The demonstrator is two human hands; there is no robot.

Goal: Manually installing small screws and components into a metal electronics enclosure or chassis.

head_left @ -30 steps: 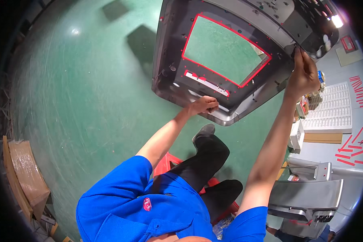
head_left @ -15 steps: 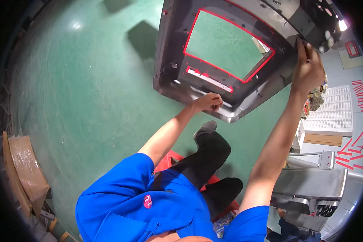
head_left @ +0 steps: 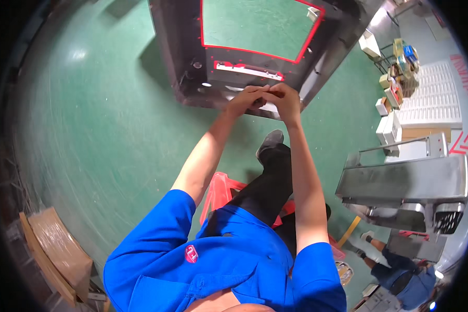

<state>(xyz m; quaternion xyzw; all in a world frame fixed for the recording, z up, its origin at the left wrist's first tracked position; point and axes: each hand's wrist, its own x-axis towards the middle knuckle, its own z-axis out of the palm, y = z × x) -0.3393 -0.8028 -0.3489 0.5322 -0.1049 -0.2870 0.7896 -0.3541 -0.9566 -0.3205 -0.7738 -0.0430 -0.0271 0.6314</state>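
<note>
Ahead of me stands a large dark grey panel (head_left: pixel 184 62) with a rectangular opening. A red edging (head_left: pixel 249 51) runs around that opening. Below it sits a narrow white strip (head_left: pixel 248 71) with red along its ends. My left hand (head_left: pixel 246 100) and my right hand (head_left: pixel 287 101) meet over the panel's lower edge, fingertips close together. Both hands are closed in a pinch; anything between the fingers is too small or hidden to make out.
A red plastic stool (head_left: pixel 222 188) is under me. To the right stand a grey metal machine housing (head_left: pixel 405 179), white boxes (head_left: pixel 391 127) and a white slatted panel (head_left: pixel 431 93). Another person (head_left: pixel 408 281) is at the lower right. Wrapped cardboard (head_left: pixel 62 249) leans at lower left.
My right hand has come from the panel's right edge to join my left hand at the lower edge. The view has shifted, so the panel appears higher and further left.
</note>
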